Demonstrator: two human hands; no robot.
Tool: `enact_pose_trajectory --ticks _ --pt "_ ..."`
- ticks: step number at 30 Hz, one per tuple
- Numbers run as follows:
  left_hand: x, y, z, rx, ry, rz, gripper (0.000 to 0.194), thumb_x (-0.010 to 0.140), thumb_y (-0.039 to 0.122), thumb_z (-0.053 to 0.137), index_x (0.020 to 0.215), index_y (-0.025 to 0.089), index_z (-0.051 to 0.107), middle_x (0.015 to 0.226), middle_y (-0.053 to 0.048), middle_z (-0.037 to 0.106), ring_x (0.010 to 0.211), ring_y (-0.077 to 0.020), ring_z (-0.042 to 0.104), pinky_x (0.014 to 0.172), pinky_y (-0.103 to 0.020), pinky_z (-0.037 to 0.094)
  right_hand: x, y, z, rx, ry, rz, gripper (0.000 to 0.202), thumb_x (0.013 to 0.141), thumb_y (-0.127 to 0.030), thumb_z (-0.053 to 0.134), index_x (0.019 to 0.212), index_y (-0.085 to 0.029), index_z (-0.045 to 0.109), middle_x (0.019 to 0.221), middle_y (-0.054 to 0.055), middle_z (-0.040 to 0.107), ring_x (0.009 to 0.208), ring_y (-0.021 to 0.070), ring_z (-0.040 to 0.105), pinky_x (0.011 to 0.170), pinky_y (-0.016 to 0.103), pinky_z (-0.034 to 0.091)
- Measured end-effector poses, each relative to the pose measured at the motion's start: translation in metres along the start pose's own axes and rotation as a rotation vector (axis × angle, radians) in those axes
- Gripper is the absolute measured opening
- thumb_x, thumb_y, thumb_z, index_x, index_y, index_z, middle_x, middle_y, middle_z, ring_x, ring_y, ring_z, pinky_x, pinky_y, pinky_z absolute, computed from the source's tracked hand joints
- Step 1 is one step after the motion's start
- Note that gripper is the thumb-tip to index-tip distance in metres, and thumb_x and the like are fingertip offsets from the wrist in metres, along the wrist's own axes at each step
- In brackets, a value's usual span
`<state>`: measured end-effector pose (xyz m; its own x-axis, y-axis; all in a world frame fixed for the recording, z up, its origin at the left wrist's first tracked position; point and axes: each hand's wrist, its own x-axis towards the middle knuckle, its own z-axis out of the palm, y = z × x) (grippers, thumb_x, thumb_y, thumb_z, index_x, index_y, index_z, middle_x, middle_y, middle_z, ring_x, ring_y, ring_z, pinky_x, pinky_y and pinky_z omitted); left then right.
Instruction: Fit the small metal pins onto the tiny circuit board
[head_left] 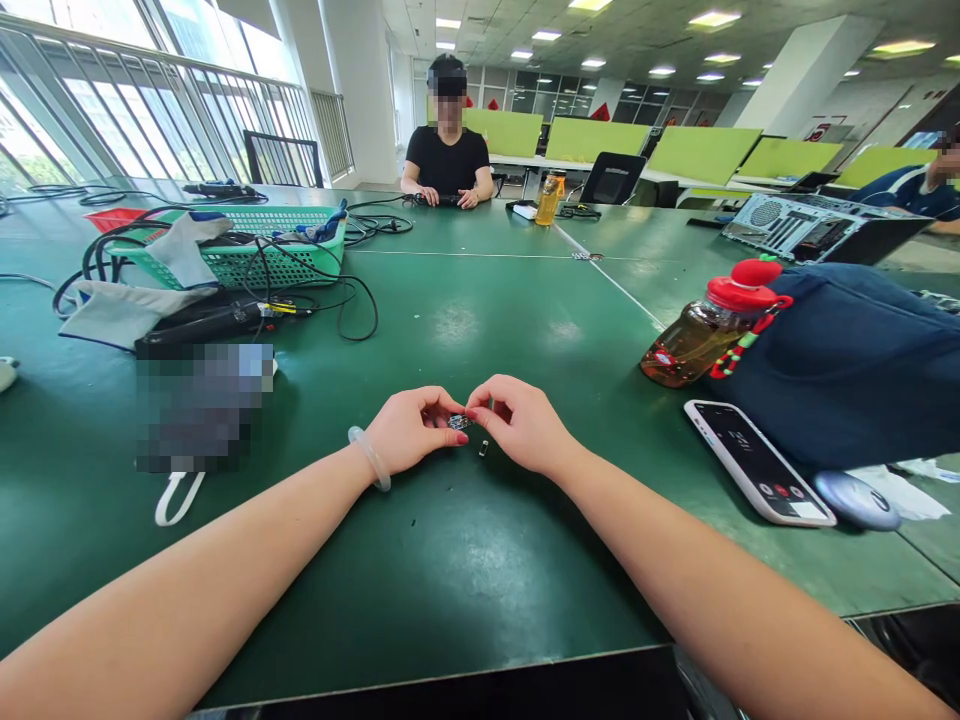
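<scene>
Near the middle of the green table point(480, 590), my left hand point(411, 428) pinches a small part with a dark and silvery speckled surface point(458, 422) between thumb and fingers. A pale bracelet point(369, 458) circles the left wrist. Close against it on the right, my right hand point(521, 425) has thumb and forefinger pressed together at the edge of the small part. Whether those fingertips grip the part or something tinier is hidden. Just below the fingertips lies a tiny metallic piece point(484, 448) on the table, touched by neither hand.
A green basket point(262, 262) with gloves and cables stands at the left, behind a blurred dark item point(202, 410). On the right are a red-lidded bottle point(694, 335), a phone point(757, 462), a round silver object point(856, 500) and a dark blue bag point(855, 360). A person sits opposite.
</scene>
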<state>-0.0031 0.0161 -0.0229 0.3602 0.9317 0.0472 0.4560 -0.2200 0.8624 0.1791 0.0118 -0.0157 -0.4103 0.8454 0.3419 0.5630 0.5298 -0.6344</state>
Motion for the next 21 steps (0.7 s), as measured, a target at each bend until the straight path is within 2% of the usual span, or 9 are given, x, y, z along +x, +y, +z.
enact_pose_trajectory --ticks 5,14,18,21 --pt "-0.001 0.000 0.001 -0.012 -0.010 0.004 0.029 0.059 0.035 0.071 0.080 0.016 0.060 0.062 0.003 0.053 0.056 -0.0101 0.047 0.057 -0.025 0.042 0.002 0.001 0.005 0.162 -0.074 0.158 0.013 0.073 -0.029 0.060 0.075 -0.019 0.052 0.067 -0.005 0.049 0.052 0.0063 0.040 0.051 0.019 0.034" --pt "-0.001 0.002 0.001 0.016 -0.010 -0.008 0.029 0.059 0.034 0.071 0.079 0.016 0.062 0.062 0.003 0.054 0.056 -0.0103 0.047 0.057 -0.025 0.042 0.002 0.001 0.003 0.223 -0.097 0.173 0.016 0.073 -0.032 0.060 0.077 -0.020 0.050 0.067 -0.006 0.048 0.050 0.0055 0.038 0.049 0.019 0.033" --pt "0.003 -0.003 -0.002 0.049 0.085 -0.050 0.031 0.062 0.035 0.068 0.086 0.016 0.064 0.069 -0.001 0.061 0.063 -0.0129 0.053 0.065 -0.029 0.046 0.000 0.000 0.003 0.114 -0.096 0.109 0.011 0.078 -0.030 0.057 0.079 -0.020 0.054 0.067 -0.005 0.050 0.053 0.0065 0.042 0.052 0.019 0.035" --pt "0.007 -0.007 -0.007 0.037 0.185 -0.095 0.032 0.062 0.029 0.068 0.090 0.015 0.063 0.076 -0.003 0.064 0.067 -0.0141 0.057 0.071 -0.031 0.047 -0.003 0.000 0.008 -0.053 -0.183 -0.025 0.011 0.077 -0.029 0.060 0.085 -0.021 0.061 0.078 -0.001 0.056 0.065 0.0091 0.049 0.062 0.022 0.039"
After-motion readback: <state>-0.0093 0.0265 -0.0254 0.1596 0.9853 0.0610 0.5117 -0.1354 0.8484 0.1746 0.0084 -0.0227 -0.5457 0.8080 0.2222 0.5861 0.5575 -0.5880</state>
